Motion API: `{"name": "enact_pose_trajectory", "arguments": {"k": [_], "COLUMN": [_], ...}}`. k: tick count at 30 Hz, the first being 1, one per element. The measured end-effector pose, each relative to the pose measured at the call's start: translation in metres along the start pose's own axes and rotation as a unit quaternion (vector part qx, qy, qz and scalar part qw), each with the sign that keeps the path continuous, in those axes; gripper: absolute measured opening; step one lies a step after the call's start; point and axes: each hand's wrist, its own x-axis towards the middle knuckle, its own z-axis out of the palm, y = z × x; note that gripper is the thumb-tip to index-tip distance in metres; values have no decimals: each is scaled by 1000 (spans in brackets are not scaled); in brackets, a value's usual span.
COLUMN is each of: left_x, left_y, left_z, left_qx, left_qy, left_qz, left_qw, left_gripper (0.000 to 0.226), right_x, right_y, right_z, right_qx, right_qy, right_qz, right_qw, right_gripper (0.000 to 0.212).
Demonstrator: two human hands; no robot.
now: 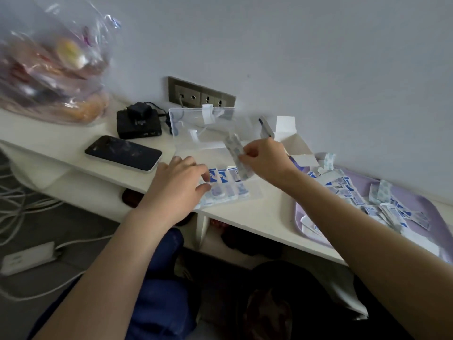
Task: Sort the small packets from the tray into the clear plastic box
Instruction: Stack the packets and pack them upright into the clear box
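Blue-white packets (235, 151) in right hand (263, 159), over box (253, 190)

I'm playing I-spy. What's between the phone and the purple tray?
In the head view: the open clear box with packets inside, the left hand and right hand over it.

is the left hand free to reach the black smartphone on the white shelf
Probably yes: the left hand rests on packets in the clear plastic box, grips nothing, and the black smartphone lies close beside it, nothing between.
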Motion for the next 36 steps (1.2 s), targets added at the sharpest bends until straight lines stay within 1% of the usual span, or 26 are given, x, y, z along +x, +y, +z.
{"name": "enact_pose_trajectory", "arguments": {"k": [3, 5, 7, 11, 14, 22, 23, 25, 28, 29, 31, 34, 36], "left_x": [0, 2, 2, 3, 3, 5, 5, 5, 6, 6, 7, 7, 7], "left_y": [-2, -4, -6, -6, -8, -10, -10, -10, -10, -10, -9, -7, -7], "left_z": [3, 3, 2, 2, 2, 4, 4, 4, 3, 3, 3, 3, 4], "left_qx": [2, -9, -19, -32, -46, -75, -81, -88, -90, -90, -89, -88, -87], "left_qy": [-1, 4, 0, -1, -1, -8, -10, -14, -16, -17, -20, -20, -19], "left_qz": [4, 5, 5, 10, 8, 2, 1, -1, -3, -4, -5, -8, -9], "left_qw": [1000, 1000, 1000, 999, 999, 997, 997, 996, 996, 996, 996, 996, 996], "left_gripper": [16, 13, 12, 12, 13, 14, 14, 13, 12, 12, 12, 12, 12], "right_x": [17, 29, 39, 49, 53, 55, 56, 56, 56, 56, 57, 57, 57], "right_y": [6, 12, 19, 22, 18, 9, 9, 10, 10, 10, 11, 10, 11], "right_z": [15, 25, 34, 47, 54, 64, 64, 62, 61, 61, 61, 60, 58], "right_qx": [-21, -29, -38, -97, -109, -174, -177, -179, -175, -171, -163, -149, -141], "right_qy": [-65, -93, -107, -140, -160, -213, -218, -219, -213, -213, -215, -214, -218], "right_qz": [58, 90, 111, 131, 128, 108, 108, 109, 117, 115, 113, 108, 102], "right_qw": [996, 991, 987, 977, 973, 955, 954, 953, 954, 955, 956, 959, 960], "right_gripper": [23, 19, 22, 27, 25, 29, 28, 19, 31, 32, 26, 10, 11]}}
